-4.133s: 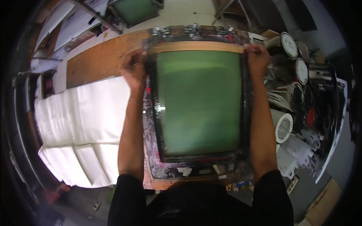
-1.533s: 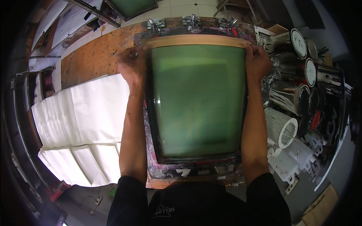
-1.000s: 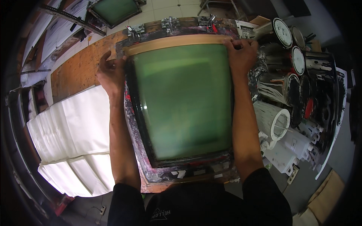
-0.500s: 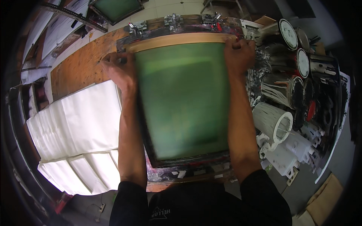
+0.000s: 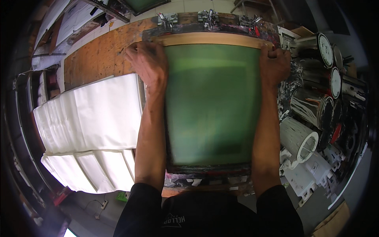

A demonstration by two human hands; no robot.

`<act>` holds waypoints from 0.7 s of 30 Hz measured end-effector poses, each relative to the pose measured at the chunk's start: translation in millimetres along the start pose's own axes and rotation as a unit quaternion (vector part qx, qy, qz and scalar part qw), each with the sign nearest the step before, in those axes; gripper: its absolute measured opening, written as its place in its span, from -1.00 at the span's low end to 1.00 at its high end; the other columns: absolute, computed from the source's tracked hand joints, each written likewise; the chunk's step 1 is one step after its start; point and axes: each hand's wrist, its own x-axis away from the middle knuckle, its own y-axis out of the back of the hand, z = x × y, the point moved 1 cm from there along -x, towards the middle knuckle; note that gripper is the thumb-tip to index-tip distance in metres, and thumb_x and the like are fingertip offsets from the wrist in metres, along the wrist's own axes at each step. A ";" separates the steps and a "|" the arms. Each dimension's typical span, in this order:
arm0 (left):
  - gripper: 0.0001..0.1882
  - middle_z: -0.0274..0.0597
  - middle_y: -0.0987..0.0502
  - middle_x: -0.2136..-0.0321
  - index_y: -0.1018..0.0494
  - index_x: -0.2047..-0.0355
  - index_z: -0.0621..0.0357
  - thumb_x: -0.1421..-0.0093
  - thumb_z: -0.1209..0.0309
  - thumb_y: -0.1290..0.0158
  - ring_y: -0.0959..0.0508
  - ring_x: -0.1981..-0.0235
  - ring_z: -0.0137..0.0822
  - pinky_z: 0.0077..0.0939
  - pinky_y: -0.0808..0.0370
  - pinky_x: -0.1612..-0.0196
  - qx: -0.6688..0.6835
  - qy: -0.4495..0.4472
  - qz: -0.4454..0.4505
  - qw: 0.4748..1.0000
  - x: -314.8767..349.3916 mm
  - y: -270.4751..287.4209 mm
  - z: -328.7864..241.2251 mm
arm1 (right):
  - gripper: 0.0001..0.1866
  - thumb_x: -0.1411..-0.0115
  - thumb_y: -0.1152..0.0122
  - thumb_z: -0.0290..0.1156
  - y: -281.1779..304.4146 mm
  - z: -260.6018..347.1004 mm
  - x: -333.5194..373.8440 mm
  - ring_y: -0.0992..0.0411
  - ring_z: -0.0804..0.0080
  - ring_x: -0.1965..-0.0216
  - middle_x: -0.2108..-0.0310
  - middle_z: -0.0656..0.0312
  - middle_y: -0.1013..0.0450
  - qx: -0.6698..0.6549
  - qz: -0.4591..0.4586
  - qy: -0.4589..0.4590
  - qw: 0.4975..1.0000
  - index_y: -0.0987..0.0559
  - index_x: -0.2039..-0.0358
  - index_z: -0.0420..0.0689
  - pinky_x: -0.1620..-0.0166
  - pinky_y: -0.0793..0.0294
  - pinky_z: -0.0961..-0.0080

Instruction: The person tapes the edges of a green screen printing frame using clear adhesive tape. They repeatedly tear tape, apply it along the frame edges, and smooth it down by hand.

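Note:
In front of me lies a screen printing frame (image 5: 211,106) with a green mesh and dark borders. A tan wooden bar (image 5: 213,38) runs along its far edge. My left hand (image 5: 148,61) is closed at the far left corner, fingers curled in by the bar's end. At the far right corner my right hand (image 5: 275,65) is closed in the same way. Both forearms stretch along the sides of the frame. What lies under the mesh is hidden. Beyond the bar stand several metal hinge clamps (image 5: 208,19) on the table's far side.
A stack of white sheets (image 5: 102,112) sits at my left on the worn wooden table (image 5: 94,55). Paint-smeared cans (image 5: 310,106) and a white bucket (image 5: 298,138) crowd the right side, with white plastic containers (image 5: 302,179) nearer me. Another green framed screen (image 5: 144,4) shows at the far left.
My view has swung, so the frame, hands and surroundings sit farther right in the picture. Both hands remain closed at the far corners. The mesh looks less smeared.

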 end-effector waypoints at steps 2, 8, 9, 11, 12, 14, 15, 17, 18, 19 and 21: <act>-0.78 0.21 -0.39 0.22 -0.54 0.40 0.39 -0.16 0.40 -0.18 -0.41 0.12 0.11 0.04 -0.43 0.11 0.002 -0.001 -0.001 1.000 -0.7 0.9 -0.7 | -0.71 0.06 -0.47 -0.23 1.2 0.6 0.9 -0.53 0.14 0.42 0.45 0.19 -0.46 -0.011 -0.003 0.005 1.000 -0.55 0.69 -0.06 0.35 -0.50 0.14; -0.78 0.17 -0.41 0.24 -0.57 0.38 0.32 -0.12 0.37 -0.25 -0.41 0.13 0.11 0.03 -0.42 0.09 -0.002 -0.024 -0.009 1.000 0.6 -5.1 6.4 | -0.73 0.06 -0.50 -0.20 -5.0 -7.7 3.1 -0.52 0.09 0.39 0.41 0.15 -0.44 -0.005 0.007 0.017 1.000 -0.60 0.59 -0.09 0.30 -0.50 0.10; -0.78 0.16 -0.42 0.25 -0.57 0.38 0.31 -0.11 0.36 -0.26 -0.41 0.12 0.10 0.02 -0.41 0.07 -0.011 -0.025 -0.009 1.000 -1.1 -2.5 7.3 | -0.72 0.06 -0.50 -0.20 -7.0 -7.4 2.6 -0.52 0.08 0.38 0.41 0.15 -0.44 -0.004 0.010 0.013 1.000 -0.60 0.58 -0.10 0.29 -0.50 0.10; -0.76 0.14 -0.42 0.25 -0.58 0.37 0.30 -0.10 0.34 -0.28 -0.41 0.11 0.10 0.02 -0.40 0.04 -0.016 -0.022 -0.007 1.000 -0.5 -3.8 5.4 | -0.71 0.07 -0.52 -0.19 -9.7 -9.1 3.2 -0.51 0.06 0.37 0.40 0.14 -0.43 -0.001 0.014 0.000 1.000 -0.61 0.56 -0.10 0.27 -0.50 0.09; -0.75 0.14 -0.43 0.25 -0.58 0.37 0.29 -0.09 0.33 -0.29 -0.41 0.10 0.10 0.02 -0.40 0.02 -0.015 -0.017 -0.006 1.000 -0.9 -3.6 4.8 | -0.71 0.07 -0.52 -0.19 -9.9 -9.3 3.0 -0.51 0.06 0.36 0.40 0.15 -0.43 -0.002 0.014 0.002 1.000 -0.61 0.56 -0.10 0.27 -0.50 0.09; -0.74 0.13 -0.43 0.24 -0.58 0.36 0.27 -0.09 0.31 -0.31 -0.41 0.08 0.10 0.01 -0.39 -0.01 -0.016 -0.009 0.001 1.000 -0.3 -3.3 1.3 | -0.71 0.08 -0.53 -0.19 -8.9 -10.4 1.6 -0.51 0.07 0.36 0.40 0.15 -0.43 -0.005 0.014 0.005 1.000 -0.61 0.56 -0.11 0.27 -0.50 0.09; -0.74 0.13 -0.43 0.23 -0.58 0.35 0.26 -0.09 0.31 -0.31 -0.41 0.07 0.11 0.00 -0.39 -0.02 -0.020 -0.006 0.008 1.000 -0.5 -1.6 0.3 | -0.70 0.08 -0.54 -0.20 -9.0 -9.6 2.2 -0.51 0.07 0.35 0.40 0.15 -0.43 -0.008 0.014 0.005 1.000 -0.61 0.55 -0.11 0.27 -0.50 0.09; -0.72 0.12 -0.43 0.22 -0.59 0.34 0.25 -0.09 0.29 -0.32 -0.41 0.05 0.11 0.00 -0.39 -0.03 -0.032 -0.001 0.016 0.999 -0.6 -2.1 0.1 | -0.70 0.08 -0.54 -0.20 -8.5 -8.1 2.4 -0.51 0.07 0.35 0.40 0.15 -0.42 -0.013 0.014 0.005 1.000 -0.61 0.55 -0.11 0.27 -0.50 0.09; -0.71 0.12 -0.43 0.21 -0.59 0.33 0.25 -0.09 0.27 -0.33 -0.40 0.04 0.11 0.00 -0.39 -0.04 -0.039 0.001 0.017 0.999 -1.0 -2.2 1.0 | -0.70 0.08 -0.54 -0.20 -8.2 -7.1 2.3 -0.50 0.07 0.35 0.40 0.15 -0.42 -0.007 0.015 0.007 1.000 -0.60 0.54 -0.12 0.27 -0.50 0.09; -0.70 0.11 -0.43 0.20 -0.59 0.32 0.24 -0.09 0.26 -0.33 -0.40 0.03 0.11 0.00 -0.39 -0.05 -0.046 0.003 0.018 0.999 -1.2 -2.2 1.0 | -0.70 0.07 -0.54 -0.21 -7.8 -6.2 2.0 -0.50 0.07 0.35 0.40 0.15 -0.41 0.000 0.016 0.009 1.000 -0.60 0.54 -0.13 0.27 -0.50 0.09; -0.67 0.12 -0.43 0.20 -0.59 0.31 0.24 -0.11 0.22 -0.34 -0.40 0.02 0.11 0.01 -0.38 -0.05 -0.042 0.009 0.029 0.999 -1.1 0.3 -0.6 | -0.69 0.07 -0.54 -0.22 -6.8 -3.7 1.2 -0.49 0.07 0.36 0.41 0.15 -0.40 0.009 0.018 0.012 1.000 -0.60 0.54 -0.14 0.27 -0.49 0.09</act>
